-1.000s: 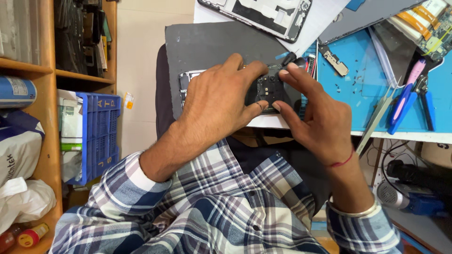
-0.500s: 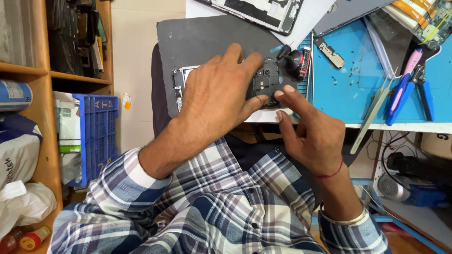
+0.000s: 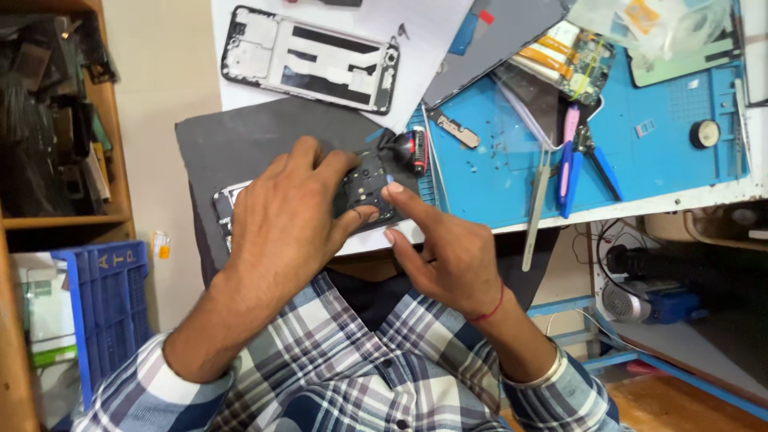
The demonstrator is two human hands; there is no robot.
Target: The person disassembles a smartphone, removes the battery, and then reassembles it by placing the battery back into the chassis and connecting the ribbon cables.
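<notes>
Black opened phone lies on the grey mat at the bench's near edge, pinned under the left hand's spread fingers while the right hand's loose forefinger presses it; a slip could scatter small parts.

I was looking at a phone repair bench: blue work mat, stripped phone frame, pliers, tweezers, loose circuit board, parts-stuffed wooden shelf beside it.

The scene is lit evenly and brightly from above — shadows are kept soft; slight glare is seen on the surface's far-right corner, edges mildly bent.
</notes>
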